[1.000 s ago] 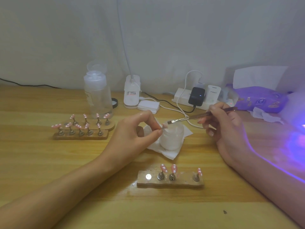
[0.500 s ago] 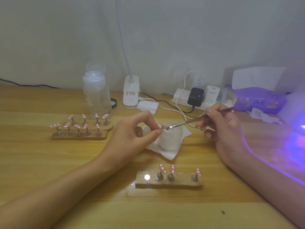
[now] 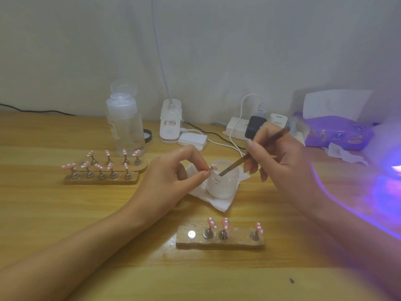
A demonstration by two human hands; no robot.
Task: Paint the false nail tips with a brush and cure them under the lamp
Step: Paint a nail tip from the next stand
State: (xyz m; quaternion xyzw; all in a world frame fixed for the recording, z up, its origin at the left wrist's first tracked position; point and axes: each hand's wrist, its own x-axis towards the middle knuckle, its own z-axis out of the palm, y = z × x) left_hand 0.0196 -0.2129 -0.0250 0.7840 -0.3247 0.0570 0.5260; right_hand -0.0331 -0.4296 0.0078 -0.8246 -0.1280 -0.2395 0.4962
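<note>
My left hand (image 3: 173, 177) pinches the small stand of a pink false nail tip (image 3: 213, 168) between thumb and forefinger, beside a white jar (image 3: 222, 183). My right hand (image 3: 280, 164) grips a thin brown brush (image 3: 256, 152), slanted down with its bristle end dipped inside the jar. A wooden holder (image 3: 220, 237) near me carries three pink dotted tips and one bare magnet spot. At the left, a second wooden holder (image 3: 102, 178) bears several pink tips. The curing lamp (image 3: 393, 168) glows purple at the right edge.
The jar stands on a white tissue (image 3: 219, 202). Along the wall stand a clear pump bottle (image 3: 124, 124), a white desk lamp base (image 3: 170, 124), a power strip (image 3: 240, 129) with plugs and cables, and a purple wipes pack (image 3: 338, 132). The wooden table (image 3: 65, 213) stretches to my left.
My right hand tilted the brush downward from the nail tip and put its bristles into the white jar. My left hand kept holding the tip in place.
</note>
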